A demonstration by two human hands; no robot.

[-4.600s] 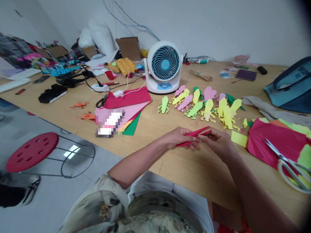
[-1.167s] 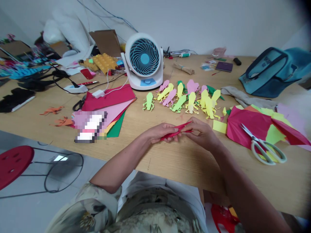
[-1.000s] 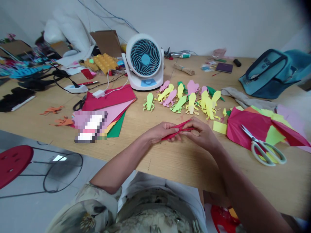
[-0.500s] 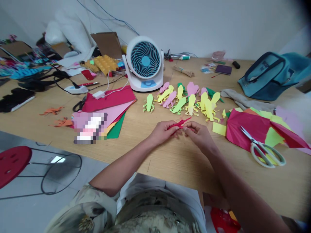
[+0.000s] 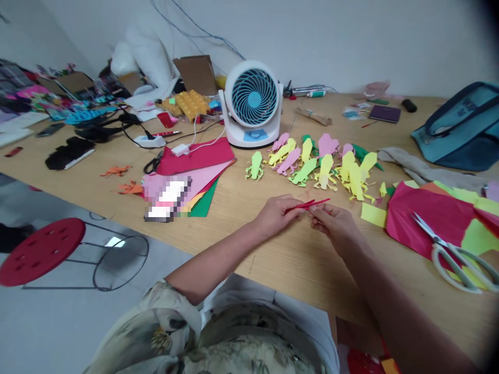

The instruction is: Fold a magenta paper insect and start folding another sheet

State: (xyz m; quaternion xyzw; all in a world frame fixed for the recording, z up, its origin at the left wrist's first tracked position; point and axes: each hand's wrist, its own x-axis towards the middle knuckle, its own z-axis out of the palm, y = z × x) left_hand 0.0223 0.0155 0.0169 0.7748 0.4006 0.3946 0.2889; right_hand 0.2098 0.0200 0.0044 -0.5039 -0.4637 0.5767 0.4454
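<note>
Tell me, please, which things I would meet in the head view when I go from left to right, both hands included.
Red stool seat → orange paper figures → green paper sheet → left hand → red folded paper, held by both hands → right hand → small yellow paper → scissors.
</note>
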